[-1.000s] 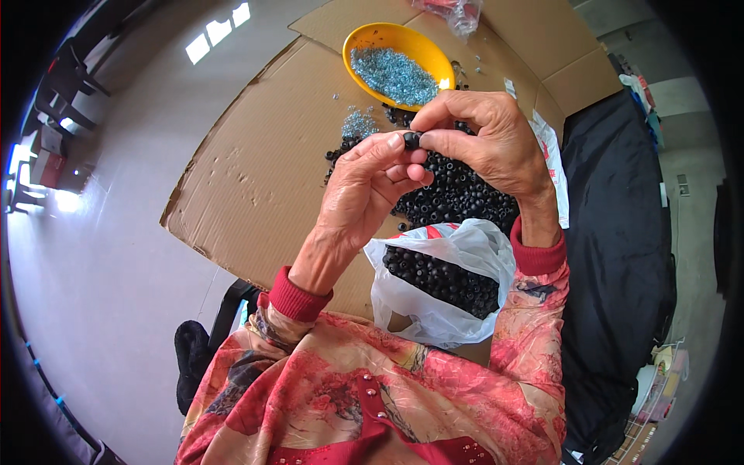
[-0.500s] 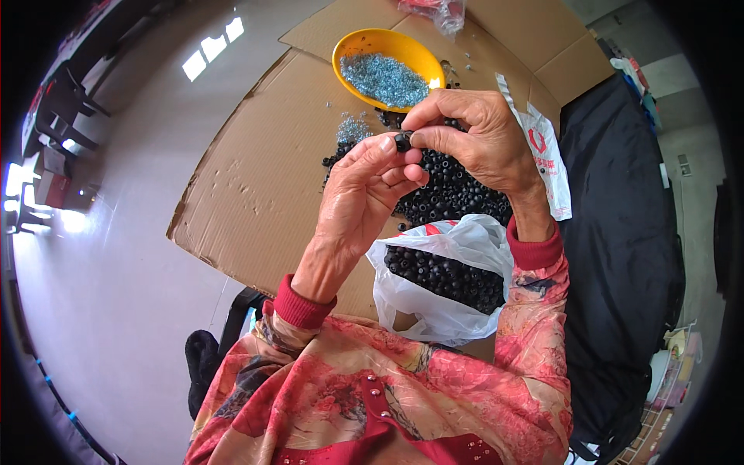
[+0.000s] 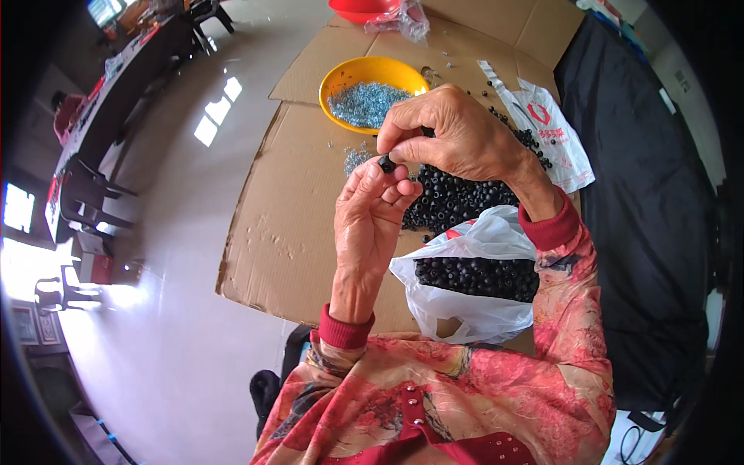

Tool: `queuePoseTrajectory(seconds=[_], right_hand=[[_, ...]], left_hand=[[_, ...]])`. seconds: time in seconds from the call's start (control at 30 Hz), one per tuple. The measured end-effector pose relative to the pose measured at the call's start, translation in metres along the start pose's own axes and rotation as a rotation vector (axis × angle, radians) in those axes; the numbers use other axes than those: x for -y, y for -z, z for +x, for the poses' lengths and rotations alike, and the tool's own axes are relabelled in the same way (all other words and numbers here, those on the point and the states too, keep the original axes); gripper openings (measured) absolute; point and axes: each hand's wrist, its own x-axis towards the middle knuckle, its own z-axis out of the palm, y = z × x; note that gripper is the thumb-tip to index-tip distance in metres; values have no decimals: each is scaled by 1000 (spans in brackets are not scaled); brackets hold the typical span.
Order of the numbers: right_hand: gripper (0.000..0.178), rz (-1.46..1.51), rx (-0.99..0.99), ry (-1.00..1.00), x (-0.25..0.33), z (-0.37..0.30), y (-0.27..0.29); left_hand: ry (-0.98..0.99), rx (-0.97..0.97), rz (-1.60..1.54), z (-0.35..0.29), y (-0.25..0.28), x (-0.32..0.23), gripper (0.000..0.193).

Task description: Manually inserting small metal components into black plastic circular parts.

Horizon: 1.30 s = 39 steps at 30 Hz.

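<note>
Between the thumb and fingertips of my left hand [image 3: 366,213], palm turned up, sits a small black ring-shaped piece [image 3: 386,163]. The fingertips of my right hand [image 3: 469,136] are pinched together at the top of that piece; whatever they hold is too small or hidden to name. Beyond my hands stands a yellow bowl [image 3: 372,68] with many tiny clear-bluish pieces [image 3: 363,107]. A few of these lie in a small heap [image 3: 356,160] on the cardboard. Under my right wrist spreads a pile of similar black pieces [image 3: 457,200].
A white plastic bag [image 3: 442,310] filled with more black pieces lies close to my body. Flattened cardboard [image 3: 271,232] covers the work surface. Another white bag [image 3: 562,147] lies at the right, beside black fabric [image 3: 635,232]. A red bowl [image 3: 360,9] stands at the far edge.
The view has shifted, so the bowl and bags sit elsewhere in the picture and the red bowl shows. Both hands stay together at the black piece; the right hand's fingertips now come at it from above.
</note>
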Motion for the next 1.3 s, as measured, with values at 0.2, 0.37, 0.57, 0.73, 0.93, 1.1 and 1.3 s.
queuePoseTrajectory(seconds=[0.2,0.37,0.57,0.73,0.93,1.1,1.3], right_hand=[[7,124,3,32,-11,-8,9],[6,195,-88,12,-19,-16,10],[9,-6,-207,125,-28,-25,3],[8,-95,-294,181,-41,-30,-7],[8,-149,-381,253,-51,-32,-19],[8,-220,-447,301,-53,-33,-28],[21,-253,-439,336,-55,-40,-33]], left_hand=[[30,24,-19,1,-6,7,17],[49,95,-54,5,0,10,22],[56,38,9,8,-1,16,17],[71,18,-6,11,2,19,17],[40,-28,29,11,8,21,17],[17,-31,33,12,9,21,17],[33,-36,26,11,9,23,16]])
